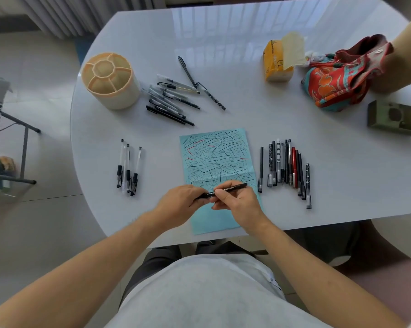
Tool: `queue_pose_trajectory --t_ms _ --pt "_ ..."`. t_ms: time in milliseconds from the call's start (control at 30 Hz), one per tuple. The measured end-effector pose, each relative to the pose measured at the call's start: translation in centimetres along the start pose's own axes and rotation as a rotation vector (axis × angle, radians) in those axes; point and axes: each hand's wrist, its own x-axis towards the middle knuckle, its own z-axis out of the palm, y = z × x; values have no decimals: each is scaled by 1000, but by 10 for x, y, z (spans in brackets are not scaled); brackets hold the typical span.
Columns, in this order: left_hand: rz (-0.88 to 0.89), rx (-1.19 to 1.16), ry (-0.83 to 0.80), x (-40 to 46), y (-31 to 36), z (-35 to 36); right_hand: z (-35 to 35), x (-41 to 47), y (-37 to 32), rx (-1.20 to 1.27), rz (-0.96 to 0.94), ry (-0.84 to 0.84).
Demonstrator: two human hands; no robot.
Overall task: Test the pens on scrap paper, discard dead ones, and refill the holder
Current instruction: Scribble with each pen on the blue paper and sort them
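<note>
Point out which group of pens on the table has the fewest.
The three clear-barrelled pens with black caps, left of the scribbled blue paper; the other groups hold many more.

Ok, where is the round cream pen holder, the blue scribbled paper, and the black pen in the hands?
round cream pen holder [119, 95]: head view, outer side wall.
blue scribbled paper [217, 152]: head view, scribbled middle.
black pen [235, 187]: head view, bare barrel beyond the right fingers.

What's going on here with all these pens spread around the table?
A person is checking pens. Both hands, left hand and right hand, hold one black pen over a blue sheet of paper covered in test scribbles. Three pens lie left of the sheet, a row of pens lies to its right, and a loose pile sits beside the holder, which looks empty.
</note>
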Motion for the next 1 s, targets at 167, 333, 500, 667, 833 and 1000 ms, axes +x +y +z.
queue_pose_trajectory --t_ms 167,333,500,667,833,1000 --pt "-44 -41 -45 9 14 -1 1 -1 5 -38 -36 53" --pt "-76 -110 -84 10 20 4 -4 0 5 -104 -19 22" --pt "-80 -225 -75 15 23 3 -17 13 -8 -128 24 -64" --pt "-144 -80 18 28 11 -1 -56 56 -35 -225 96 166" --pt "-103 144 50 25 -15 7 -89 83 -42 -552 113 282" --pt "-90 331 -34 16 -39 15 -100 95 -36 -971 82 248"
